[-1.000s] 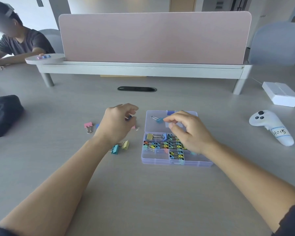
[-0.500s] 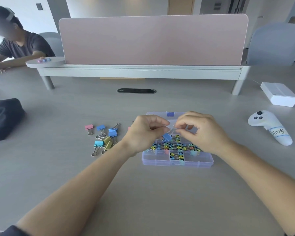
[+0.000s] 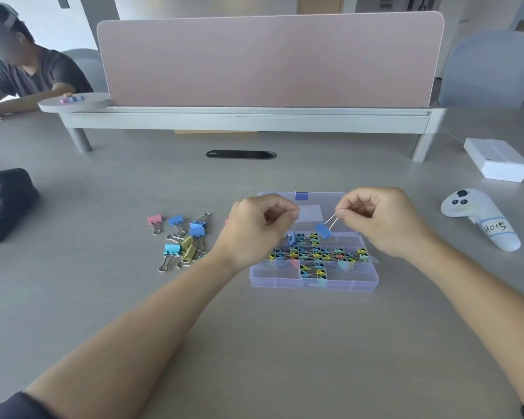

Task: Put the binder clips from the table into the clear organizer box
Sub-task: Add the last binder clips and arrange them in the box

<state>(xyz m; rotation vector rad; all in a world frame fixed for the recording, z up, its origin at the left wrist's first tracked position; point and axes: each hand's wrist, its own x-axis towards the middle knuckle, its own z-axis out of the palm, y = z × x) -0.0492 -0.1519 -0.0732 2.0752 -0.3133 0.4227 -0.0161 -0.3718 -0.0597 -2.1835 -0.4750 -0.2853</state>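
Note:
The clear organizer box (image 3: 273, 281) lies on the grey table in front of me, its middle compartments packed with several small coloured binder clips. My right hand (image 3: 381, 222) pinches the wire handles of a blue binder clip (image 3: 323, 230), which hangs tilted just above the box. My left hand (image 3: 257, 229) hovers over the box's left side with its fingers curled, and nothing shows in it. Another blue clip (image 3: 290, 238) lies in the box just under that hand. Left of the box, several loose clips (image 3: 185, 240) in blue, pink and gold lie on the table.
A white controller (image 3: 481, 219) and a white box (image 3: 496, 163) lie to the right. A black bag (image 3: 3, 204) sits at the far left. A pink divider (image 3: 270, 58) on a shelf stands behind, with a cable slot (image 3: 241, 154) before it. Another person (image 3: 28, 74) sits at the back left.
My left hand came from the loose clips over to the box and met the right hand. The hands have since parted, and the blue clip hangs from the right one.

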